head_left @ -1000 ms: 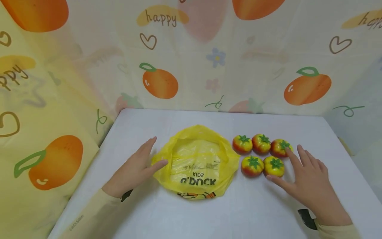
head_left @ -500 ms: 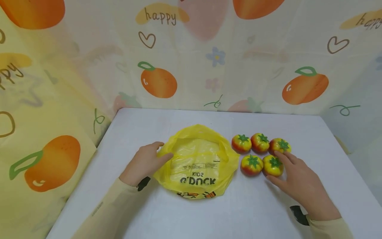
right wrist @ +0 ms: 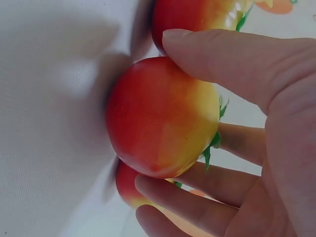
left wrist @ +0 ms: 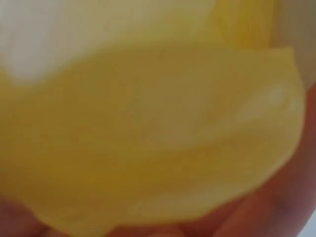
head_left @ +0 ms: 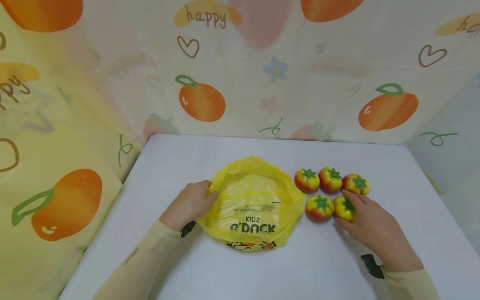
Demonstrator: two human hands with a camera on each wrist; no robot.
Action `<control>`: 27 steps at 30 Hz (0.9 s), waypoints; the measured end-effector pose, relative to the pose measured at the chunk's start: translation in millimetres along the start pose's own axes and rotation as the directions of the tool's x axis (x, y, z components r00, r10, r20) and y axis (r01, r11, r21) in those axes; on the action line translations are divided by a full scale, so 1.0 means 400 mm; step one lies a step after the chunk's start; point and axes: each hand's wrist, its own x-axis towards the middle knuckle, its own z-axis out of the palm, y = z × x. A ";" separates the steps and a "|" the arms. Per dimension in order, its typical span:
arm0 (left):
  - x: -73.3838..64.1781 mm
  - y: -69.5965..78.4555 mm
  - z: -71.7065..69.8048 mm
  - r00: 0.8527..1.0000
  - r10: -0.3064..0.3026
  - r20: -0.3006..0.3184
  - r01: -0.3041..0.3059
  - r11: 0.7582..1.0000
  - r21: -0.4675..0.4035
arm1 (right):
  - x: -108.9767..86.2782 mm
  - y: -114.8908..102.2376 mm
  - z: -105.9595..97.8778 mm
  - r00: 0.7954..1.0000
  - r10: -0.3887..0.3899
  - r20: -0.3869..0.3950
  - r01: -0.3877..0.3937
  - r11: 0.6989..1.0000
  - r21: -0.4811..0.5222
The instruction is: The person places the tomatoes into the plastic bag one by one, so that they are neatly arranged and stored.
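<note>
A yellow plastic bag (head_left: 255,196) lies on the table with its mouth spread open and upside-down black print showing inside. My left hand (head_left: 189,204) grips the bag's left edge; in the left wrist view the yellow film (left wrist: 158,133) covers most of the fingers. To the right, my right hand (head_left: 378,231) holds the front-right toy tomato (head_left: 343,209), which is red and yellow with green leaves. In the right wrist view that tomato (right wrist: 160,118) sits between thumb and fingers, close to the tabletop. Another toy tomato (head_left: 319,208) stands just left of it.
Behind the held one is a row of toy tomatoes: left (head_left: 306,180), middle (head_left: 330,180) and right (head_left: 355,184). The white table (head_left: 232,275) ends at a fruit-printed cloth (head_left: 243,91) at the back, with more cloth on the left side.
The left hand has moved right onto the bag's edge and taken hold of it. The right hand has moved left and closed its thumb and fingers around the front-right tomato.
</note>
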 end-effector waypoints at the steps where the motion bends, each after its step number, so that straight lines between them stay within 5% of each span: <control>1: 0.001 -0.002 0.001 1.000 0.004 -0.006 -0.004 1.000 -0.004 | 0.001 0.001 0.001 1.000 0.005 0.007 -0.005 1.000 0.001; 13: 0.004 -0.004 0.006 1.000 0.011 -0.026 -0.011 1.000 0.005 | -0.003 0.005 -0.008 0.999 0.028 0.029 -0.029 0.999 0.018; 27: 0.009 -0.016 0.010 1.000 -0.001 -0.015 0.000 1.000 -0.004 | -0.007 -0.070 -0.094 0.993 -0.045 -0.106 0.048 0.999 0.026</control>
